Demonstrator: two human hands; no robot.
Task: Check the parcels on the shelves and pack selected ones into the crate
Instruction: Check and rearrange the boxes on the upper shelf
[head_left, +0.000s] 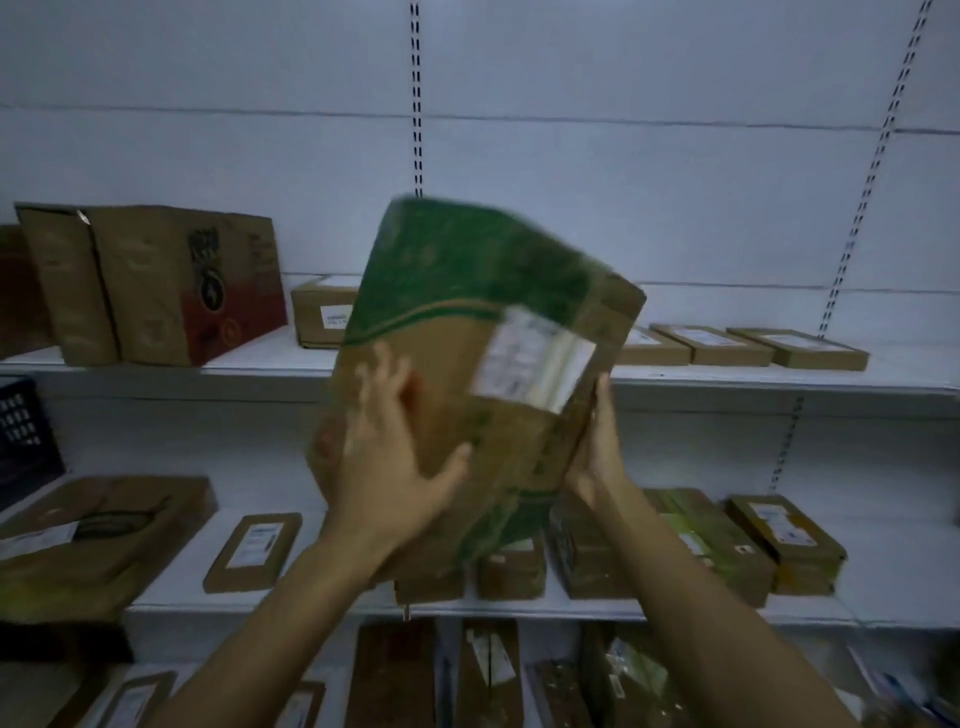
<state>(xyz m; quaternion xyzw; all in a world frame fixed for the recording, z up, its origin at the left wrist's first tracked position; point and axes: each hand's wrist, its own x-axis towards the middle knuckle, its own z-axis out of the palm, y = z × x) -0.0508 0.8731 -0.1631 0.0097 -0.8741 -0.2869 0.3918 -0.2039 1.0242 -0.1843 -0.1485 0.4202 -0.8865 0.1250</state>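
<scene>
Now the parcel (467, 312) stands tilted between the spread left hand (384, 467) and the right hand (597, 452), fingers hidden behind.

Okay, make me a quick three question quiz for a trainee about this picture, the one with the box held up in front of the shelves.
1. True or false: only one hand holds the green-and-brown box.
2. Pick one. The white label on that box: A, faces the camera; B, is on the hidden far side; C, lies loose on a shelf.
3. Fill in: the dark crate shows at the ___ edge of the view.

Key
1. False: the left hand and the right hand both hold it, tilted.
2. A.
3. Left.
</scene>
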